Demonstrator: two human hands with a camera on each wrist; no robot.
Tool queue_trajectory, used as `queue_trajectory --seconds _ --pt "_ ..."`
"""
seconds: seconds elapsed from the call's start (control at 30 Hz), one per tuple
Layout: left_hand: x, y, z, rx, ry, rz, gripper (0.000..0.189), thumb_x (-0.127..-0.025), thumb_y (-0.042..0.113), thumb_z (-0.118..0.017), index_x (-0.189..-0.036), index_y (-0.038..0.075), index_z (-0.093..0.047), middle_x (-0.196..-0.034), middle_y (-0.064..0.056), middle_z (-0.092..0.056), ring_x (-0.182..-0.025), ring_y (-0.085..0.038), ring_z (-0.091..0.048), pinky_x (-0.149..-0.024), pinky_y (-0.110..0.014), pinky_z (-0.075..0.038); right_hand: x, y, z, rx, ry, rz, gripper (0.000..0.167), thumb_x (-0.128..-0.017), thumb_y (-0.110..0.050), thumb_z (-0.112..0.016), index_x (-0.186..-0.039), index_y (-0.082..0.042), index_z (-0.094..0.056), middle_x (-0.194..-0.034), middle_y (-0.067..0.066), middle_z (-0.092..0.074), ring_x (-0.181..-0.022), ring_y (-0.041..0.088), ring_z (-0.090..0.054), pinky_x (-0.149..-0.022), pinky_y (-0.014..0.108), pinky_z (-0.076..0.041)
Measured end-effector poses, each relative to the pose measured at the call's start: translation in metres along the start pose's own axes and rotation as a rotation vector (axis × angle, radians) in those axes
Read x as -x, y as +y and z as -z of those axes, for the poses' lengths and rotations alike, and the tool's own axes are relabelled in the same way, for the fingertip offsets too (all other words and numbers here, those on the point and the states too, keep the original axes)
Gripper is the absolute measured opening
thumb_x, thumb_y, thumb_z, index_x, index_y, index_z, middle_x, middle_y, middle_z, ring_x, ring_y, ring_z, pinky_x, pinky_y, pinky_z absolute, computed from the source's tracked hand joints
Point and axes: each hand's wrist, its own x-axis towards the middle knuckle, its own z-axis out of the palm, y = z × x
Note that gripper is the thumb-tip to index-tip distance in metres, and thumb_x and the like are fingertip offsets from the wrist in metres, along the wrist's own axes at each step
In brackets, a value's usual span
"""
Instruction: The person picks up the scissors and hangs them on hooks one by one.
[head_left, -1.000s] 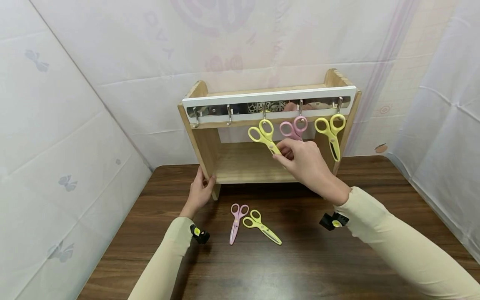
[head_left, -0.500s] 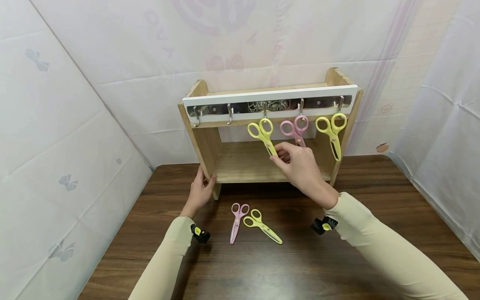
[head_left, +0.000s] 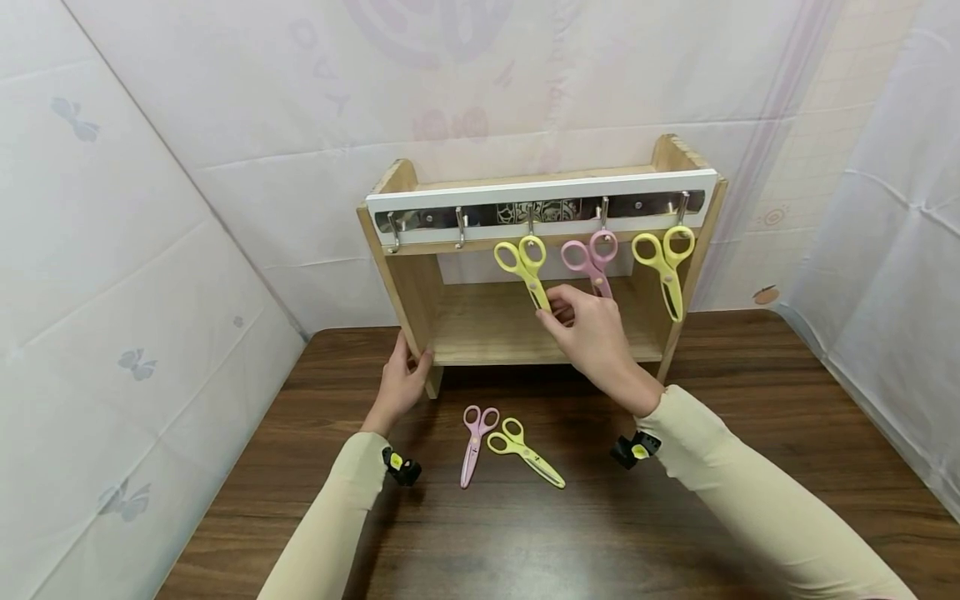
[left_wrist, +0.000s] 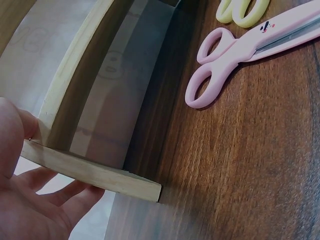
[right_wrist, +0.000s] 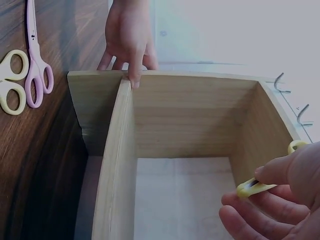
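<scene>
My right hand [head_left: 588,329] pinches the blade end of a pair of yellow scissors [head_left: 522,260], whose handle loop overlaps the middle hook [head_left: 531,223] in the head view. The blade tip [right_wrist: 245,189] pokes out between thumb and fingers in the right wrist view. My left hand [head_left: 400,383] grips the lower left side of the wooden shelf [head_left: 405,300], thumb on the front and fingers round the outside. Pink scissors [head_left: 591,257] and another yellow pair [head_left: 664,262] hang from the two hooks on the right.
Pink scissors [head_left: 472,446] and yellow scissors [head_left: 525,452] lie on the dark wooden table [head_left: 480,542] in front of the shelf. Two hooks at the left of the white rail [head_left: 427,200] hold nothing. Patterned white cloth [head_left: 300,167] surrounds the table.
My right hand has shifted slightly left and down with the blade, so the held yellow scissors hang steeper. More of the hanging pink scissors shows. The left hand stays put.
</scene>
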Motion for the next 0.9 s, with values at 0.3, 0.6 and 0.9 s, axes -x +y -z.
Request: queue_trajectory --seconds 0.3,0.6,0.9 --pt "0.0007 0.0014 -0.0002 0.006 -0.004 0.0 0.055 -0.106 0.016 -0.054 -0.157 0.014 -0.033 -0.147 -0.026 -0.05 -0.132 -0.042 -0.053 -0.095 -0.059 -0.055 0.0016 0.0013 0.0 -0.001 -0.004 -0.005 0.014 -0.091 -0.007 -0.076 -0.104 0.0 -0.075 -0.085 0.009 -0.076 -0.073 0.021 -0.073 -0.071 0.041 -0.061" --pt "-0.0001 0.0014 -0.0006 0.006 0.0 -0.004 0.053 -0.106 0.015 -0.054 -0.156 0.013 -0.034 -0.146 -0.026 -0.051 -0.133 -0.041 -0.053 -0.097 -0.059 -0.053 0.002 0.0029 -0.0006 -0.001 -0.002 0.003 0.015 -0.091 -0.007 -0.077 -0.104 0.0 -0.075 -0.085 0.01 -0.076 -0.072 0.021 -0.073 -0.07 0.041 -0.061" --pt "-0.0001 0.0004 -0.0003 0.015 -0.001 -0.001 0.051 -0.107 0.016 -0.054 -0.155 0.012 -0.036 -0.147 -0.027 -0.05 -0.134 -0.042 -0.052 -0.097 -0.06 -0.053 0.0045 0.0026 0.0025 0.046 -0.045 -0.016 0.024 -0.091 -0.011 -0.079 -0.111 0.001 -0.073 -0.09 0.011 -0.078 -0.076 0.022 -0.075 -0.077 0.045 -0.059"
